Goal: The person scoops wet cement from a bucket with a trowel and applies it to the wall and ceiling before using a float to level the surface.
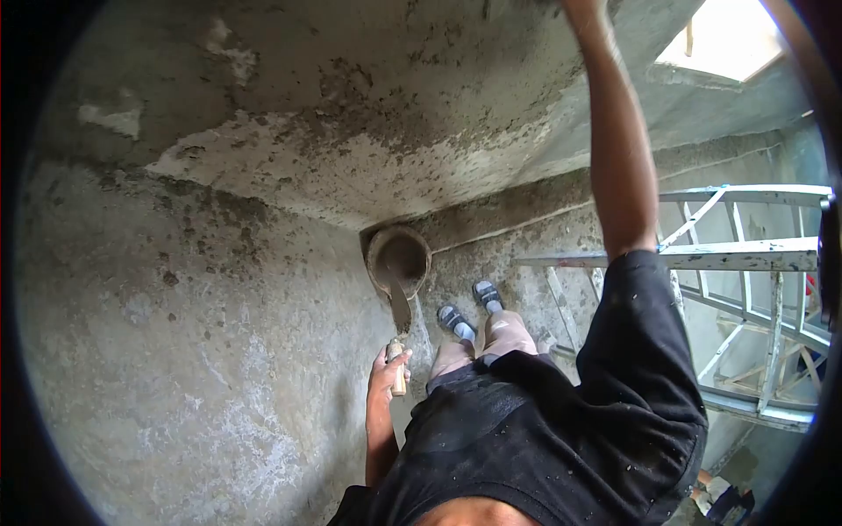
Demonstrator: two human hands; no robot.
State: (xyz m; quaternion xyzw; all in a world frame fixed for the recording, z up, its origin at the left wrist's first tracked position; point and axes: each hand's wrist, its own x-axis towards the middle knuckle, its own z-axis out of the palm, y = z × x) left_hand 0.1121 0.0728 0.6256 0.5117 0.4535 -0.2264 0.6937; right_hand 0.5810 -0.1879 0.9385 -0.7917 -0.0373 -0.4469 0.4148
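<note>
My left hand is wrapped around the pale handle of a trowel. The trowel's narrow blade is coated in grey-brown mortar and points towards a round bucket, its tip overlapping the near rim from this angle. Grey-brown wet material shows inside the bucket, which stands in the corner by the walls. My right arm stretches up along the plastered wall. Only the base of my right hand shows at the top edge; its fingers are cut off, so what it holds is hidden.
To my right stands a paint-spotted metal frame with rungs, close to my right arm. A rough wall runs along my left. My sandalled feet are on the floor behind the bucket. A bright opening is at the upper right.
</note>
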